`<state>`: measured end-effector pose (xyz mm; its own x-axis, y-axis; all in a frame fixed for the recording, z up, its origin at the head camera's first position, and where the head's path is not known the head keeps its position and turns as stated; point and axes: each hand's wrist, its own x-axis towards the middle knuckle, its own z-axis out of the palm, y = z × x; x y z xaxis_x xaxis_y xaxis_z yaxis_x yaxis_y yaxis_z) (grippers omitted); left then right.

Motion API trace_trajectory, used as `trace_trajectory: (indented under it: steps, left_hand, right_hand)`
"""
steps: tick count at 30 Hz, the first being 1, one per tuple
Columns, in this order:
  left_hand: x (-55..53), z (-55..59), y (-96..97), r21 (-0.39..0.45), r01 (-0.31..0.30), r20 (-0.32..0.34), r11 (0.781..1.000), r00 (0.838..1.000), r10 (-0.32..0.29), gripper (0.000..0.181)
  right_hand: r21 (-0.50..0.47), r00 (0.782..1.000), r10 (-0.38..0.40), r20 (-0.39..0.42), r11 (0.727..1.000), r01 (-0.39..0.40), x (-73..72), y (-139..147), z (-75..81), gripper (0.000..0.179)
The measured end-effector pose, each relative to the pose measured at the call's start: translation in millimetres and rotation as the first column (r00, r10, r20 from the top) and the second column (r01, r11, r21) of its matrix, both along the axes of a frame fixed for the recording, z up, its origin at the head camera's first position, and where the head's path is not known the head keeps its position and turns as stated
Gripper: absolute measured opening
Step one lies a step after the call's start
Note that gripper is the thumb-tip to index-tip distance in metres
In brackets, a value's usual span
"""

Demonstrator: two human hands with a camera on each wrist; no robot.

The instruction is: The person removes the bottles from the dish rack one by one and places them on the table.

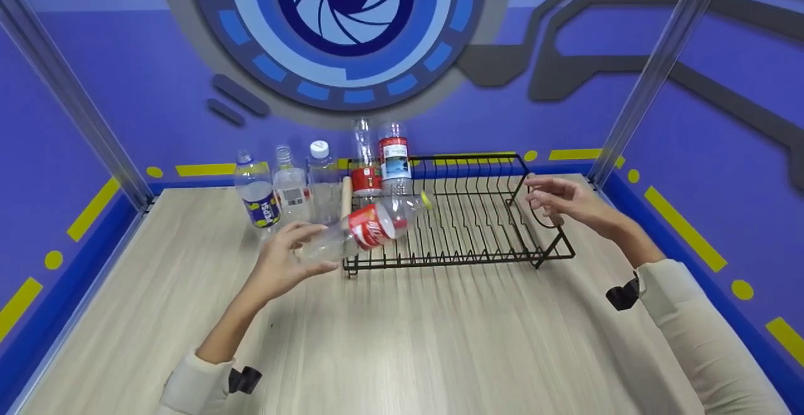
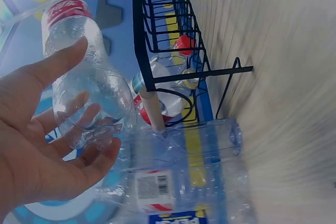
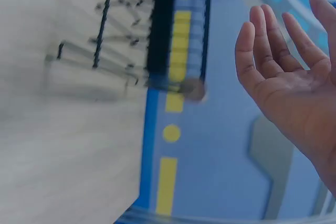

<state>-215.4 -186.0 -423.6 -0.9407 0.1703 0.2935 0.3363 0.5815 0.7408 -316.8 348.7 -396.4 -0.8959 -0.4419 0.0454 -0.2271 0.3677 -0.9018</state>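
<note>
In the head view my left hand (image 1: pixel 282 264) holds a clear plastic bottle (image 1: pixel 372 226) by its base, thumb on one side and fingers on the other. Red-labelled and yellow-capped, it tilts with its cap to the right over the left end of a black wire rack (image 1: pixel 440 262). The left wrist view shows the fingers curled about the bottle's base (image 2: pixel 94 124). My right hand (image 1: pixel 565 198) is raised by the rack's right end, holding nothing; the right wrist view shows its palm and loosely bent fingers (image 3: pixel 268 51). Two red-labelled bottles, one here (image 1: pixel 366 179) and one here (image 1: pixel 394 151), lean in the rack's left part.
Left of the rack stand a Pepsi bottle (image 1: pixel 257 192), a clear bottle with a barcode label (image 1: pixel 291 192) and a white-capped bottle (image 1: pixel 321 179). The rack has a wooden handle (image 1: pixel 347 195) at its left end. A blue patterned wall (image 1: pixel 433 132) runs behind the table (image 1: pixel 408 339).
</note>
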Motion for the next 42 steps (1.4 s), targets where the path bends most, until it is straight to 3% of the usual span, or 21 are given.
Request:
trace_trajectory:
  steps: [6,11,14,18,25,27,30,33,36,42]
  left_hand:
    - [0.3,-0.9,-18.7,0.226,-0.056,0.188,0.973,0.982,0.013,0.066]
    - [-0.3,2.8,-32.2,0.34,-0.107,0.266,0.934,0.964,0.014,0.068]
    - [0.1,4.0,-40.3,0.384,-0.139,0.293,0.913,0.956,0.023,0.068]
    - [-0.2,3.4,-50.2,0.448,-0.194,0.318,0.873,0.947,0.047,0.066]
    - [-4.9,0.4,-64.5,0.579,-0.332,0.358,0.745,0.924,0.135,0.06]
    - [-7.5,-0.3,-68.2,0.594,-0.357,0.355,0.721,0.92,0.163,0.065]
    - [-11.8,-3.5,-73.7,0.613,-0.371,0.336,0.698,0.922,0.195,0.077]
    - [-15.1,-8.5,-79.9,0.599,-0.388,0.334,0.701,0.916,0.222,0.082]
    - [-18.5,-14.8,-87.0,0.603,-0.403,0.333,0.689,0.912,0.242,0.077]
    - [-26.8,-27.2,-101.7,0.601,-0.47,0.34,0.647,0.882,0.326,0.071]
  right_hand:
    - [-0.04,0.999,-0.024,-0.029,0.999,0.022,-8.8,20.6,-16.7,0.048]
    - [0.058,0.99,-0.142,-0.029,0.988,0.143,-8.1,27.7,-24.3,0.054]
    - [0.096,0.986,-0.16,-0.035,0.982,0.163,-7.9,31.1,-29.0,0.053]
    - [0.119,0.985,-0.171,-0.03,0.978,0.173,-8.3,37.7,-37.7,0.053]
    - [0.14,0.981,-0.188,0.039,0.974,0.181,-10.7,45.7,-47.6,0.057]
    - [0.123,0.98,-0.185,0.068,0.977,0.176,-10.5,46.4,-47.5,0.058]
    - [0.093,0.98,-0.171,0.099,0.982,0.162,-9.5,47.8,-47.4,0.058]
    - [0.081,0.982,-0.152,0.115,0.986,0.143,-8.4,48.6,-47.6,0.058]
    - [0.076,0.981,-0.141,0.13,0.988,0.132,-7.7,49.3,-48.4,0.057]
    - [0.054,0.978,-0.135,0.159,0.99,0.128,-9.3,49.9,-52.2,0.056]
